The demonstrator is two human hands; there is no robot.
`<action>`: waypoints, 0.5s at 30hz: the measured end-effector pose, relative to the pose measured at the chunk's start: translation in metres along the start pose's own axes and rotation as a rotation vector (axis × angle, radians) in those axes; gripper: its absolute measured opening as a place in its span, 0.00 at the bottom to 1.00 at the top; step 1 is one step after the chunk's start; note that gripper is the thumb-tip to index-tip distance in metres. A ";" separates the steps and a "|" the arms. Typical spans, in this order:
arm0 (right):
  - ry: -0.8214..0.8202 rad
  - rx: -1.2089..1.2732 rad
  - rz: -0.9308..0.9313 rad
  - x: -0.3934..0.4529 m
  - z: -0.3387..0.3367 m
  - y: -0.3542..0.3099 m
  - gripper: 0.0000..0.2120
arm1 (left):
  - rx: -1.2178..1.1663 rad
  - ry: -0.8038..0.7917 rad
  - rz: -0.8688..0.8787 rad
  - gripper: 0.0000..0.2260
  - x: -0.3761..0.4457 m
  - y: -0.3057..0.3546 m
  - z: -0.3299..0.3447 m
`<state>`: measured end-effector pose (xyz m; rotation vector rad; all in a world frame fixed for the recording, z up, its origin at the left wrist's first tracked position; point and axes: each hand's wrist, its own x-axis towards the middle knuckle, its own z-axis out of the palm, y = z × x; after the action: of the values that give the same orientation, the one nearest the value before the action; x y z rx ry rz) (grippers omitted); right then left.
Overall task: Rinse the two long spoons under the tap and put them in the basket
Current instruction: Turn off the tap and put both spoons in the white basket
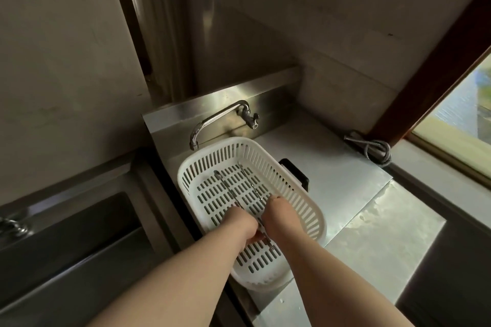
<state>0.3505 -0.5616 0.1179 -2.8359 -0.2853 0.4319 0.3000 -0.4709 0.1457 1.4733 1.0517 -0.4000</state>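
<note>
A steel counter (342, 175) runs along a pale wall, with a window frame (435, 66) in dark wood at the right and a second, darker sink (79, 241) at the lower left. A steel splashback rises behind the counter, and from it a curved tap (216, 119) reaches out to the left, its spout ending just above the far left rim of a white slotted basket (300, 194). No water shows at the spout. The basket sits tilted over the counter's sink opening, with a black object (296, 174) poking out beside its right rim. A coiled metal hose (377, 150) lies on the counter near the window sill, well apart from the basket.

Two long spoons lie inside the basket, roughly side by side, bowls toward the tap. The left spoon (225, 187) runs from near the basket's middle back to the left hand (243, 225); the right spoon (252, 184) runs back between the two hands. Both bare forearms reach in from the bottom of the view, and both hands are down in the basket, close together, almost touching. The left hand is curled, fingers folded under around the spoon handles, though how firmly it grips cannot be told. The right hand (275, 216) points fingers down onto the basket floor just beside the handles; whether it holds anything cannot be told.
</note>
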 end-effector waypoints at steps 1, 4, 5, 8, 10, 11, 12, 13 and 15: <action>-0.009 -0.026 -0.012 0.001 0.002 0.001 0.09 | -0.013 0.001 -0.021 0.13 0.003 -0.001 0.001; -0.008 -0.072 -0.044 0.001 0.010 0.004 0.09 | -0.009 -0.012 -0.067 0.13 0.008 -0.007 0.001; -0.003 -0.080 -0.054 0.000 0.012 0.004 0.10 | -0.003 -0.023 -0.078 0.13 0.007 -0.009 0.000; 0.010 -0.076 -0.084 -0.002 0.017 0.007 0.10 | 0.024 -0.038 -0.101 0.14 0.007 -0.010 -0.001; 0.025 -0.073 -0.101 -0.004 0.017 0.009 0.11 | 0.020 -0.066 -0.110 0.15 0.005 -0.009 -0.002; 0.032 -0.070 -0.109 -0.005 0.017 0.010 0.11 | 0.015 -0.072 -0.108 0.16 0.002 -0.008 -0.002; 0.039 -0.063 -0.119 -0.006 0.017 0.011 0.11 | 0.008 -0.085 -0.093 0.16 0.002 -0.008 -0.002; 0.044 -0.059 -0.126 -0.007 0.016 0.011 0.11 | -0.003 -0.089 -0.089 0.15 -0.001 -0.007 -0.003; 0.035 -0.044 -0.126 -0.010 0.016 0.011 0.11 | -0.006 -0.101 -0.067 0.12 -0.003 -0.008 -0.003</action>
<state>0.3383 -0.5711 0.1030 -2.8444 -0.4692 0.3541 0.2914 -0.4701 0.1438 1.4006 1.0231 -0.5133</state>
